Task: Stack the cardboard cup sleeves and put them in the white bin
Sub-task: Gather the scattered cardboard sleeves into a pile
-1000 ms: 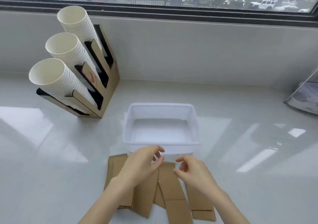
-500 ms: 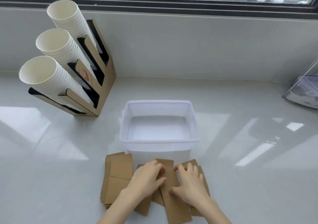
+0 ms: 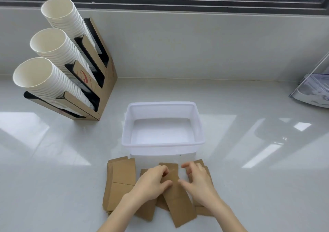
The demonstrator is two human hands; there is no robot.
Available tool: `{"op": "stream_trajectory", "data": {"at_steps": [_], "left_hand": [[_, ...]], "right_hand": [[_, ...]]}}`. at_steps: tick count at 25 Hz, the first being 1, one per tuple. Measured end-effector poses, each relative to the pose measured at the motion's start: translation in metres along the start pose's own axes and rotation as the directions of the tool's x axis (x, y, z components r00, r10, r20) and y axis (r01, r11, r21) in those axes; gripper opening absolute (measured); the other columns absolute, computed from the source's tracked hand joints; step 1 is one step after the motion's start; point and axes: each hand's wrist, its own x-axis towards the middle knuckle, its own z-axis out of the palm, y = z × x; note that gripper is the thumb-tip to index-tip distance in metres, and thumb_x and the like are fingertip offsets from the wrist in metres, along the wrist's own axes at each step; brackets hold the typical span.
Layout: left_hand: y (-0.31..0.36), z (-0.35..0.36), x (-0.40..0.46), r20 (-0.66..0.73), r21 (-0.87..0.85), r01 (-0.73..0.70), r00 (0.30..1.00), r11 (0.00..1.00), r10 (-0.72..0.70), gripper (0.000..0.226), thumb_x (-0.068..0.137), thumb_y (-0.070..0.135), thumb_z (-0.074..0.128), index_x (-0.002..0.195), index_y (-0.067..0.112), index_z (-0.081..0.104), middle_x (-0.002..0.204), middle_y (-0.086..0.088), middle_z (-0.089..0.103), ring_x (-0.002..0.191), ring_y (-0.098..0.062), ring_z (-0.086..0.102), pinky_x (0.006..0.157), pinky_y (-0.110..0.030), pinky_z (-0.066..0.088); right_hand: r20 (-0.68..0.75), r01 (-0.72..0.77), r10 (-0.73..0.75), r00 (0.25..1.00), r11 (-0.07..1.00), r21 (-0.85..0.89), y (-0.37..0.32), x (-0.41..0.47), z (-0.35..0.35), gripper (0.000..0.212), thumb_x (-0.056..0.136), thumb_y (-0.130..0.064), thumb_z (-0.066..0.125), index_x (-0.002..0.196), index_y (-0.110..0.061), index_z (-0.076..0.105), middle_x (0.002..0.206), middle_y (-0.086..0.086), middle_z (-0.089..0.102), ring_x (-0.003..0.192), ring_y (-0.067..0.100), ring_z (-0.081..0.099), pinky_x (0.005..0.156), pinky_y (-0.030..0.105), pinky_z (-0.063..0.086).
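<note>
Stacking only begun; the white bin [image 3: 162, 143] holds nothing.
Left hand [image 3: 151, 182] and right hand [image 3: 199, 181] press curled fingers [image 3: 164, 171] on the scattered cardboard sleeves [image 3: 122, 180] nearby.

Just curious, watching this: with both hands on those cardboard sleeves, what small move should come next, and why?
Probably pinch the middle sleeve and slide it onto a neighbour. Both the left hand and the right hand rest on it, the sleeves lie fanned out and only partly overlapping, and the white bin holds nothing, so stacking comes first.
</note>
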Motion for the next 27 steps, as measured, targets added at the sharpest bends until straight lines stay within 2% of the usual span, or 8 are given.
{"op": "stream_trajectory", "data": {"at_steps": [3,8,14,17,19,21,24,27], "left_hand": [[-0.005,-0.009,-0.002,-0.023,-0.103,0.015,1.000,0.995,-0.018,0.009,0.085,0.031,0.050,0.090,0.024,0.045,0.102,-0.003,0.065,0.094,-0.020,0.058,0.085,-0.038,0.048],[-0.004,-0.020,-0.005,-0.091,-0.231,0.023,0.995,0.973,-0.045,0.014,0.088,0.023,0.047,0.099,0.016,0.051,0.102,-0.003,0.066,0.095,-0.019,0.059,0.086,-0.035,0.047],[-0.005,-0.024,-0.007,-0.150,-0.312,0.034,0.985,0.950,-0.085,0.007,0.091,0.019,0.042,0.095,0.018,0.048,0.083,0.013,0.057,0.083,-0.010,0.056,0.067,-0.015,0.040],[-0.005,-0.024,-0.008,-0.144,-0.341,0.043,0.985,0.939,-0.098,0.008,0.091,0.019,0.042,0.096,0.017,0.048,0.088,0.009,0.058,0.086,-0.011,0.056,0.067,-0.013,0.039],[-0.004,-0.024,-0.009,-0.138,-0.361,0.048,0.985,0.931,-0.105,0.007,0.091,0.019,0.041,0.095,0.019,0.047,0.090,0.008,0.058,0.084,-0.008,0.056,0.064,-0.010,0.041],[-0.003,-0.024,-0.009,-0.131,-0.394,0.058,0.984,0.917,-0.118,0.007,0.091,0.020,0.041,0.095,0.019,0.047,0.092,0.007,0.059,0.082,-0.006,0.055,0.064,-0.014,0.043],[-0.003,-0.025,-0.009,-0.124,-0.437,0.074,0.982,0.896,-0.142,0.008,0.091,0.020,0.042,0.096,0.019,0.048,0.094,0.005,0.060,0.085,-0.013,0.056,0.071,-0.026,0.047],[-0.002,-0.026,-0.010,-0.125,-0.444,0.082,0.980,0.892,-0.152,0.007,0.091,0.020,0.042,0.093,0.021,0.048,0.094,0.004,0.060,0.087,-0.017,0.057,0.075,-0.034,0.049]], "right_hand": [[-0.131,-0.106,0.108,0.985,0.994,0.025,0.011,0.001,-0.014,0.051,0.083,-0.032,0.058,0.128,-0.021,0.038,0.116,0.004,0.042,0.118,0.022,0.041,0.099,0.033,0.037],[-0.118,-0.293,0.276,0.954,0.942,-0.164,0.020,-0.001,-0.014,0.078,0.078,-0.045,0.061,0.137,-0.011,0.022,0.128,0.012,0.033,0.121,0.028,0.036,0.100,0.034,0.034],[-0.088,-0.366,0.358,0.929,0.925,-0.100,0.022,0.001,-0.015,0.069,0.077,-0.033,0.067,0.128,-0.005,0.031,0.128,0.015,0.035,0.120,0.032,0.038,0.099,0.036,0.036],[-0.073,-0.395,0.397,0.915,0.918,0.039,0.027,0.004,-0.019,0.066,0.076,-0.025,0.070,0.126,-0.004,0.034,0.128,0.016,0.038,0.116,0.032,0.044,0.095,0.037,0.040],[-0.065,-0.400,0.415,0.907,0.901,0.170,0.029,0.005,-0.022,0.058,0.075,-0.019,0.071,0.120,-0.004,0.038,0.123,0.015,0.044,0.104,0.027,0.050,0.085,0.034,0.044],[-0.068,-0.400,0.431,0.900,0.877,0.267,0.031,0.005,-0.026,0.049,0.075,-0.016,0.072,0.114,-0.003,0.044,0.107,0.009,0.052,0.091,0.021,0.050,0.075,0.030,0.042],[-0.067,-0.375,0.435,0.898,0.836,0.402,0.032,0.005,-0.034,0.037,0.075,-0.013,0.072,0.105,-0.004,0.053,0.079,-0.003,0.053,0.084,0.020,0.053,0.073,0.029,0.041],[-0.093,-0.324,0.400,0.912,0.840,0.436,0.033,0.003,-0.036,0.024,0.076,-0.013,0.070,0.096,-0.010,0.056,0.084,0.001,0.059,0.083,0.020,0.055,0.073,0.029,0.041]]}}
